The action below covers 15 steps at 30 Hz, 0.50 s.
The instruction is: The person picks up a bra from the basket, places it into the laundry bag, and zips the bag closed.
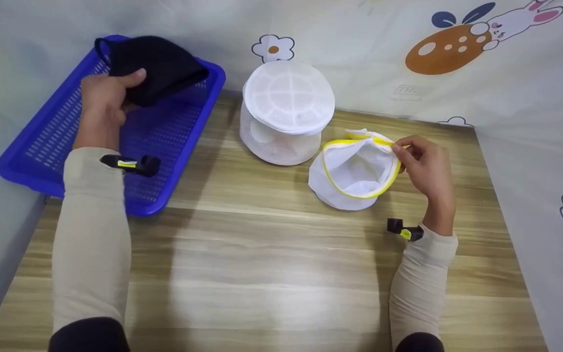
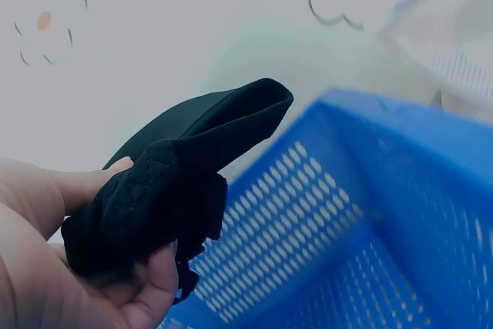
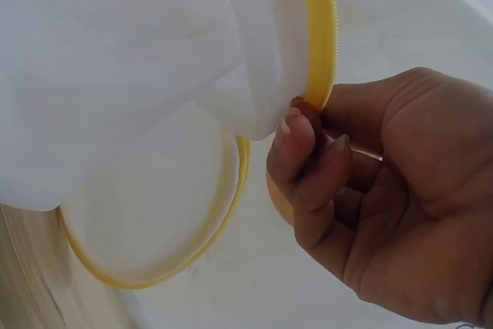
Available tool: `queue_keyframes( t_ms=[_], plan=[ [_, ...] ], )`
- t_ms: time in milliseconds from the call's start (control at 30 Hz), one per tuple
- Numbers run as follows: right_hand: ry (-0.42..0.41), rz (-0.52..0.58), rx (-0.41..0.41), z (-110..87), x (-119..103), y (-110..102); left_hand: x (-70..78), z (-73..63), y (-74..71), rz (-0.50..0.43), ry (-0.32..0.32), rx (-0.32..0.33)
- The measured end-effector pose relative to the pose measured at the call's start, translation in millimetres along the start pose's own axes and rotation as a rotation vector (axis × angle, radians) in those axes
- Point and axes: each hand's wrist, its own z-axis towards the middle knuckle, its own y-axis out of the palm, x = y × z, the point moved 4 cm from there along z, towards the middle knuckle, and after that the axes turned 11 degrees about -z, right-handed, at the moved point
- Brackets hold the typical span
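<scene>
My left hand (image 1: pixel 103 98) grips a folded black bra (image 1: pixel 159 68) over the blue basket (image 1: pixel 181 156), with the thumb on top. A strap loop hangs out at its left side, and in the left wrist view the dark cloth (image 2: pixel 177 167) sits between thumb and fingers. My right hand (image 1: pixel 428 164) pinches the yellow-zippered rim of a white laundry bag (image 1: pixel 347 203) between thumb and fingers. The bag stands on the table with its mouth open; its yellow-edged lid (image 3: pixel 154 229) shows behind it in the right wrist view.
A round white mesh laundry bag (image 1: pixel 289 98) stands between the basket and the yellow-edged bag, something pale inside it. All this is on a wood-grain table (image 1: pixel 262 254). Printed sheeting (image 1: pixel 359 88) walls off the back and both sides.
</scene>
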Motion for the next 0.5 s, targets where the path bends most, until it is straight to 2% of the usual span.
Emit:
queue_keyframes(
  t_ms=[167, 333, 500],
  plan=[
    [-0.029, 0.013, 0.012, -1.2, -0.9, -1.1, -5.2, -12.7, 18.0, -0.039, 0.051, -0.078],
    [-0.047, 0.014, 0.022, -1.2, -2.3, -1.6, -12.0, -29.1, 40.5, -0.01, 0.088, -0.151],
    [-0.045, 0.008, 0.013, -1.5, -4.4, -1.0, -20.2, -45.0, 61.4, -0.005, 0.099, -0.237]
  ],
)
